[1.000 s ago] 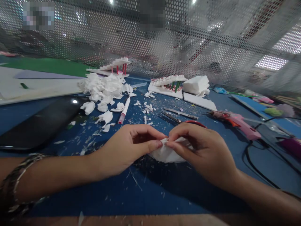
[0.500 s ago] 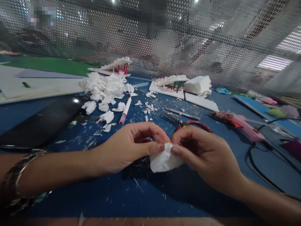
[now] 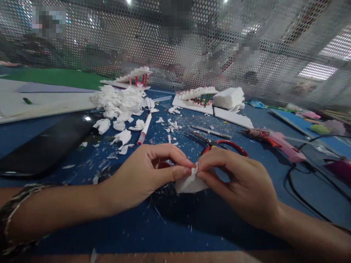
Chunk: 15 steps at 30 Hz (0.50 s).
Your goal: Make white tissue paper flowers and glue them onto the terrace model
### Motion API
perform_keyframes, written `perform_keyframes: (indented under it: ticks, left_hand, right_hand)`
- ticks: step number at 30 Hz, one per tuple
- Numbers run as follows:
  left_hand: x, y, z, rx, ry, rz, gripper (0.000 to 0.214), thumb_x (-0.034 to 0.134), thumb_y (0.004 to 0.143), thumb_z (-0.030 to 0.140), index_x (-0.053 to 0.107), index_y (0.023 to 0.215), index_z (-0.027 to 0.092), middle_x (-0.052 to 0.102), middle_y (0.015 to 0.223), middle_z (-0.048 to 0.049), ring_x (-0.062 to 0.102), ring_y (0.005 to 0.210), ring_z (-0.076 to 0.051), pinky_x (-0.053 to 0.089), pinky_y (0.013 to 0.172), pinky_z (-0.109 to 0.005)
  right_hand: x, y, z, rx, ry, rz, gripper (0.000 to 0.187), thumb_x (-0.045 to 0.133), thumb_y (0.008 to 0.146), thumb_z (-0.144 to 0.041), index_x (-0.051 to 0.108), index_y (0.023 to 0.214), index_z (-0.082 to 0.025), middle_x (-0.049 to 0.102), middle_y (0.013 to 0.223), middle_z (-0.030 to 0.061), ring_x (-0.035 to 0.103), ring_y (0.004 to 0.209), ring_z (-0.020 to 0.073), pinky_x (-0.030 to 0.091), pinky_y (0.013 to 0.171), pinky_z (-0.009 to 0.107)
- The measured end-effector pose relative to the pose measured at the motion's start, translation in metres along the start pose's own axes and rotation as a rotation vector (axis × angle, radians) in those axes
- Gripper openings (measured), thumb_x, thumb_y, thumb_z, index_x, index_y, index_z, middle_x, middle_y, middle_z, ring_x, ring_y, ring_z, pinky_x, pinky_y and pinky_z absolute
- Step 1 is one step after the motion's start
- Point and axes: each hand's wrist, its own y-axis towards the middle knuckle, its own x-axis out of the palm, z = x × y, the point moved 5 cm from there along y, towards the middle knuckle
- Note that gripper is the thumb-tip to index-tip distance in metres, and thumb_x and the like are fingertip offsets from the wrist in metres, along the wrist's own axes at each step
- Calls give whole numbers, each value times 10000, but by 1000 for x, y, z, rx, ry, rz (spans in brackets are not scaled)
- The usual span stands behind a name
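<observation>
Between both hands is a piece of white tissue paper (image 3: 189, 185), its top edge gathered and its lower part hanging loose above the blue table. My left hand (image 3: 153, 170) pinches it from the left with thumb and forefinger. From the other side, my right hand (image 3: 241, 179) pinches the same gathered edge, fingertips almost touching the left ones. Just behind the right hand lie red-handled scissors (image 3: 211, 142), partly hidden by its fingers. A metal craft knife or tweezers-like tool (image 3: 211, 131) rests beyond them.
Crumpled tissue pieces (image 3: 117, 102) are heaped at back left, beside a red-white marker (image 3: 144, 129) and a black phone-like slab (image 3: 46, 146). Two small stair models (image 3: 193, 98) stand behind, near a tissue stack (image 3: 229, 98). A pink glue gun (image 3: 279, 144) with its cable lies right.
The tissue's hanging part looks smaller and more folded, and its lower edge sits slightly higher. Both hands keep their pinch and have barely shifted.
</observation>
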Motion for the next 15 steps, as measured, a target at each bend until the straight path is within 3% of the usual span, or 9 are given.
perform_keyframes:
  ticks: [11,15]
  left_hand:
    - [4,-10,5,156,306,-3,164,628,716,135,695,788,266,681,877,56,594,819,-81,442,719,-122]
    - [2,-9,3,91,294,0,126,632,710,152,685,770,249,694,794,64,607,759,-76,454,689,-113]
  right_hand:
    - [2,-8,1,-28,-54,20,94,535,785,-146,501,734,-216,633,702,-29,604,647,78,485,584,171]
    - [1,-5,-2,-29,-44,6,79,553,778,-142,521,727,-193,637,683,-38,593,616,49,464,581,124]
